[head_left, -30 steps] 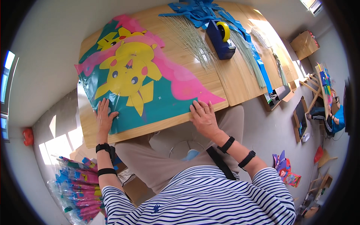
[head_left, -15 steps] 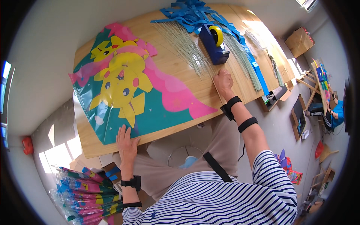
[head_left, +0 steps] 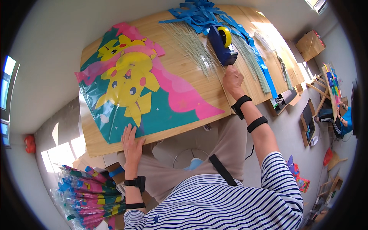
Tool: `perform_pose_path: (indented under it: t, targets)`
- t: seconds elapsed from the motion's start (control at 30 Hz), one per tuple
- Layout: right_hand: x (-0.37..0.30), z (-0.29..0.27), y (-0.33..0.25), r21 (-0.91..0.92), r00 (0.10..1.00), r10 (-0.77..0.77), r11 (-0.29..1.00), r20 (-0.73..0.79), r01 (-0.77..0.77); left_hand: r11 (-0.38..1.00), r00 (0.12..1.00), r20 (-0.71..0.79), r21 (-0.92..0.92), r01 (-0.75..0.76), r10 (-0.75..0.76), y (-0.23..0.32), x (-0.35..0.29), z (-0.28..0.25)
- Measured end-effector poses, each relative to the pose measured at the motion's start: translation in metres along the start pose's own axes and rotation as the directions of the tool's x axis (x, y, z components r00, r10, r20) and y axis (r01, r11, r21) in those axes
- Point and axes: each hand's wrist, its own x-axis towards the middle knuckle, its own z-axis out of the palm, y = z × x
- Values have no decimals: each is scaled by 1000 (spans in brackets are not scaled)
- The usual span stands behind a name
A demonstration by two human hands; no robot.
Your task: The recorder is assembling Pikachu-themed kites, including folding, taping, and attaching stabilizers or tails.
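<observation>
A large plastic sheet (head_left: 180, 103), teal and pink with yellow cartoon figures, lies spread over the left part of the wooden table. My left hand (head_left: 132, 147) rests with fingers stretched out on its near edge, at the table's rim. Just right of the table's middle stands a dark blue tape dispenser (head_left: 221, 53) with a yellow-cored tape roll (head_left: 225, 36). My right hand (head_left: 233, 79) is closed at the dispenser's near end, fingertips close to its cutting edge. Whatever those fingers pinch cannot be made out.
Thin pale rods (head_left: 191, 46) lie left of the dispenser, and more lie to its right. Blue strips (head_left: 199, 15) are heaped at the far edge. Wrapped colourful packets (head_left: 92, 199) stand at lower left. A person (head_left: 345, 119) sits at another table far right.
My right hand has moved slightly away from me, closer to the tape dispenser's near end. My left hand stays on the sheet's edge. The whole view has shifted a little.
</observation>
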Motion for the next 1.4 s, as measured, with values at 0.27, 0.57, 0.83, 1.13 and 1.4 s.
perform_pose_path:
  t: [0.27, 0.57, 0.83, 1.13, 1.4]
  targets:
    - [-70, -65, -38, 543, 876, -481, 726, -38, 423, 1000, 1000, -15, 0, -7, 7, -10, 2, 3]
    - [-127, -76, -85, 727, 522, -836, 463, 168, 507, 998, 960, -275, -11, 60, -60, 15, -31, 7]
    - [-114, -97, -106, 421, 568, -817, 482, -102, 768, 992, 910, -396, -83, 99, -124, 23, -41, 9]
    - [-159, -69, -76, 432, 683, -722, 583, -115, 688, 982, 927, -345, -60, -176, 145, 65, -8, 35]
    - [-186, -70, -27, 556, 967, -251, 809, 39, 188, 967, 954, -199, -77, -244, 225, 94, 40, 67]
